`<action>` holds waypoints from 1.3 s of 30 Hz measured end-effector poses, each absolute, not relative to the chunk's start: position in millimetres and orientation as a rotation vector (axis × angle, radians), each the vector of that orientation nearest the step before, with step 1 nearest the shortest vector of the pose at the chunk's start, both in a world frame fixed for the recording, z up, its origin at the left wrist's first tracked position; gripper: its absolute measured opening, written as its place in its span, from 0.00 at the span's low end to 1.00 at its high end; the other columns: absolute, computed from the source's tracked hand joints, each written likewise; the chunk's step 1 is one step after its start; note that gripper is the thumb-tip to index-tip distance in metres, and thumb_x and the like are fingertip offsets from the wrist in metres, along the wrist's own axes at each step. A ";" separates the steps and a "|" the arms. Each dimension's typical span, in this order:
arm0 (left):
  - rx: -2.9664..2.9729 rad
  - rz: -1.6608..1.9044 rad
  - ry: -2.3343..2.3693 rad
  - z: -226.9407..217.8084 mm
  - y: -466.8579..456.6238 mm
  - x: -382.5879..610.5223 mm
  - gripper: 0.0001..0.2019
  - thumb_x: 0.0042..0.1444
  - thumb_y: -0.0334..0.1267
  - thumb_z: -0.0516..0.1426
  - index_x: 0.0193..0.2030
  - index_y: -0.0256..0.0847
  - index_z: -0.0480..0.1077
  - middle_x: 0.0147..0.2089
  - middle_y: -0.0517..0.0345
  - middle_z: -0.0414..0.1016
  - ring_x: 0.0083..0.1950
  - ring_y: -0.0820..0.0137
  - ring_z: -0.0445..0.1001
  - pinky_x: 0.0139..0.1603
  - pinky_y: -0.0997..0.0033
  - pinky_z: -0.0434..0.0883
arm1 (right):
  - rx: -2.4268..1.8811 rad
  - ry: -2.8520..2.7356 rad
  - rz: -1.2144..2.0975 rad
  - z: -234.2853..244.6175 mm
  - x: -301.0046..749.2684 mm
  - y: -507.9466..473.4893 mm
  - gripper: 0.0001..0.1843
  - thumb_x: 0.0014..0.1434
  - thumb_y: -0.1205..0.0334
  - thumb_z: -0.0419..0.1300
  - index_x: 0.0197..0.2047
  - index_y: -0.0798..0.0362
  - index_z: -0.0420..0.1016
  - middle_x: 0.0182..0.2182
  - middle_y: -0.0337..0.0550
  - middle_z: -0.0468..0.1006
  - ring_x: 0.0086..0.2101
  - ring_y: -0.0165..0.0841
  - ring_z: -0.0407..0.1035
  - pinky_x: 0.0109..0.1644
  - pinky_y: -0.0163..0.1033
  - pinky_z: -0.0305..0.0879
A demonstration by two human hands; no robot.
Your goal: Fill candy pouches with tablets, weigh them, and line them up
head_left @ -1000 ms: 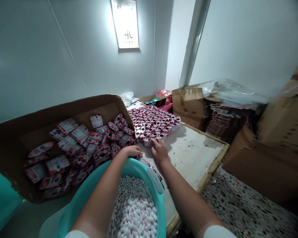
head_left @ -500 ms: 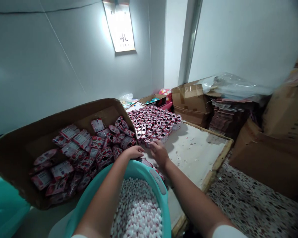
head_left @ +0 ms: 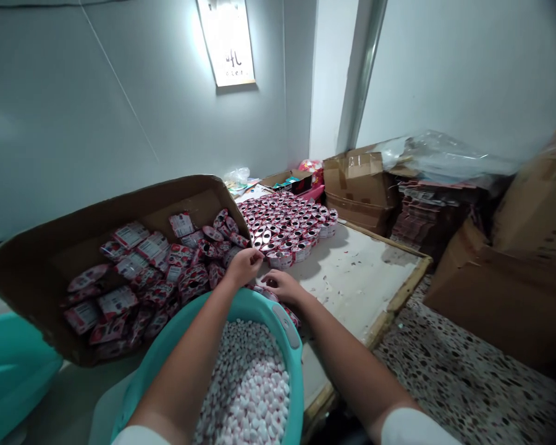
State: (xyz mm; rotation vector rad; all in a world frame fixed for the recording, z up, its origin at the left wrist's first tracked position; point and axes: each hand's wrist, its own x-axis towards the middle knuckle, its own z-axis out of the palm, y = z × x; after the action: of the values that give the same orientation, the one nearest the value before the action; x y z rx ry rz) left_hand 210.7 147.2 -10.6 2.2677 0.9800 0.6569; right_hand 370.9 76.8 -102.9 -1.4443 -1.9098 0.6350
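A teal tub (head_left: 291, 346) full of small white and pink candies (head_left: 250, 389) sits right in front of me. My left hand (head_left: 243, 264) is curled shut at the mouth of a tipped cardboard box (head_left: 50, 247) that holds several red and white packets (head_left: 157, 272); what its fingers hold is hidden. My right hand (head_left: 280, 285) rests low just past the tub's far rim, fingers bent over small red containers lying there (head_left: 290, 316). Beyond it, several filled red and white containers (head_left: 287, 228) stand packed together on the pale board (head_left: 352, 278).
Brown cardboard boxes (head_left: 359, 185) and stacks of flat red packaging (head_left: 421, 219) line the right side. More large boxes (head_left: 514, 272) stand at the far right on a speckled floor (head_left: 454, 383). A second teal tub (head_left: 13, 371) shows at the left edge.
My right hand drew back from the row of filled containers to the tub's far rim. My left hand lifted slightly toward the packets in the box.
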 end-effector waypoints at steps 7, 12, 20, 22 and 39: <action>2.304 0.174 0.928 -19.8 148.2 215.5 0.11 0.63 0.41 0.60 0.45 0.34 0.73 0.39 0.57 0.76 0.38 0.70 0.75 0.42 0.65 0.75 | -1.522 -1.843 0.927 -91.2 376.4 73.1 0.16 0.66 0.52 0.60 0.46 0.58 0.74 0.36 0.41 0.76 0.36 0.32 0.72 0.42 0.42 0.72; 2.309 -0.180 0.904 -23.1 153.6 220.0 0.12 0.63 0.42 0.60 0.45 0.34 0.73 0.42 0.55 0.76 0.42 0.69 0.76 0.45 0.62 0.76 | -1.510 -1.782 1.164 -79.5 384.9 65.5 0.16 0.67 0.51 0.59 0.44 0.58 0.75 0.32 0.39 0.75 0.30 0.28 0.70 0.36 0.37 0.71; 2.353 -0.437 0.866 -26.1 160.8 224.1 0.14 0.63 0.44 0.59 0.46 0.34 0.74 0.45 0.54 0.76 0.45 0.65 0.76 0.47 0.61 0.76 | -1.495 -1.685 1.433 -70.3 386.5 59.1 0.18 0.67 0.50 0.58 0.47 0.57 0.74 0.29 0.37 0.73 0.24 0.25 0.66 0.27 0.33 0.66; 2.363 -0.466 0.875 -26.4 161.4 223.9 0.14 0.63 0.45 0.59 0.45 0.34 0.74 0.44 0.55 0.76 0.44 0.66 0.76 0.45 0.62 0.76 | -1.495 -1.675 1.452 -67.2 385.7 57.3 0.19 0.65 0.48 0.59 0.48 0.56 0.75 0.29 0.37 0.73 0.25 0.26 0.67 0.27 0.32 0.65; 2.397 -0.373 1.041 -21.7 157.4 221.6 0.17 0.63 0.50 0.58 0.40 0.34 0.72 0.37 0.58 0.73 0.37 0.70 0.74 0.39 0.67 0.74 | -1.284 -1.643 1.565 -82.5 391.1 61.8 0.25 0.50 0.50 0.72 0.46 0.57 0.75 0.32 0.38 0.75 0.29 0.26 0.66 0.31 0.32 0.62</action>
State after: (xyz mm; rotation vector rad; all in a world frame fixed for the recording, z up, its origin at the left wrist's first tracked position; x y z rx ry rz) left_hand 221.6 157.4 -21.7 2.3972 1.0410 -0.3729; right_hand 391.1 61.8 -82.5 -1.2843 -1.6430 1.5649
